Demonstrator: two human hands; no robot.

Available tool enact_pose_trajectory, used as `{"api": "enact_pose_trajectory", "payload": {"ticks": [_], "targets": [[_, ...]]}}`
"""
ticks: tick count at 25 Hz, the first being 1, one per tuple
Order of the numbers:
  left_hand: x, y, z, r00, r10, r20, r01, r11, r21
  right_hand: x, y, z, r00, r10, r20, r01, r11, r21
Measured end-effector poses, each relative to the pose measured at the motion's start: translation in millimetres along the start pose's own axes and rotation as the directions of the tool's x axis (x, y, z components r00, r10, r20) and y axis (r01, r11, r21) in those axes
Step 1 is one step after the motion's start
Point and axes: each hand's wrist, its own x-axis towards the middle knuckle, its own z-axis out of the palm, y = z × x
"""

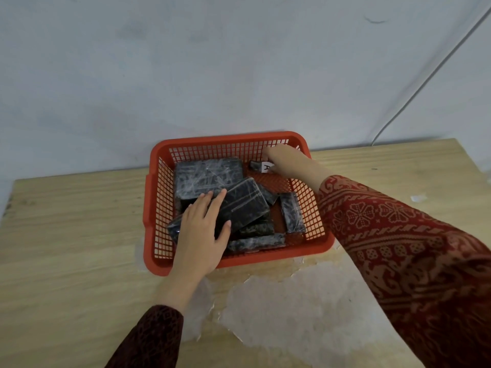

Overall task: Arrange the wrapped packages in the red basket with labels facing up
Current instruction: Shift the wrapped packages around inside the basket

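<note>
Nearest: pale wood-grain bench with a patch of peeled, whitish surface in front of the red plastic lattice basket, which sits against the grey wall. Left hand reaches over the basket's near rim, fingers spread flat, palm down on the black film-wrapped rectangular package that lies tilted on top of the pile; it presses, not clamped around anything. Risk here: that package rests crooked across at least 2 others, so a push from the flat palm will likely slide it or tip the stack, not turn it, and the slick wrap makes slipping probable. No label shows on its top face, so it probably needs flipping, and there is little free floor to flip into. Other dark wrapped packages lie loose: a long one along the near wall, a narrow one near the right wall, a large flat one at the far left. Farthest: right hand at the far right corner, fingers curled on a small dark wrapped package with a white label facing up; hand covers most of it, so grip looks closed on it but partly hidden. Risk: the label edge may catch the lattice, or the package may drop face down if released early.
</note>
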Motion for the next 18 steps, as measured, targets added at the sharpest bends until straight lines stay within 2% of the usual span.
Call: {"api": "enact_pose_trajectory", "payload": {"ticks": [6, 8, 10, 13, 15, 18], "targets": [[1, 0, 0, 1.000, -0.010, -0.001, 0.010, 1.000, -0.007, -8, -2, 4, 0.991, -0.127, -0.044, 0.115, 0.970, -0.215], [0, 0, 0, 1.000, -0.012, 0.000, 0.012, 1.000, -0.008, -10, -2, 5, 0.985, -0.148, -0.092, 0.110, 0.937, -0.330], [0, 0, -1, 1.000, -0.009, -0.002, 0.009, 1.000, -0.011, -12, -4, 3, 0.986, -0.126, -0.114, 0.075, 0.925, -0.373], [0, -1, 0, 1.000, -0.004, -0.004, 0.004, 1.000, -0.008, -16, -7, 0, 0.986, -0.070, -0.152, 0.022, 0.955, -0.295], [0, -1, 0, 1.000, -0.005, -0.003, 0.005, 1.000, -0.009, -21, -10, -2, 0.985, -0.082, -0.153, 0.061, 0.989, -0.138], [0, -2, 0, 1.000, -0.005, -0.003, 0.005, 1.000, -0.015, -36, -15, 3, 0.980, -0.177, 0.086, 0.165, 0.977, 0.132]]}}
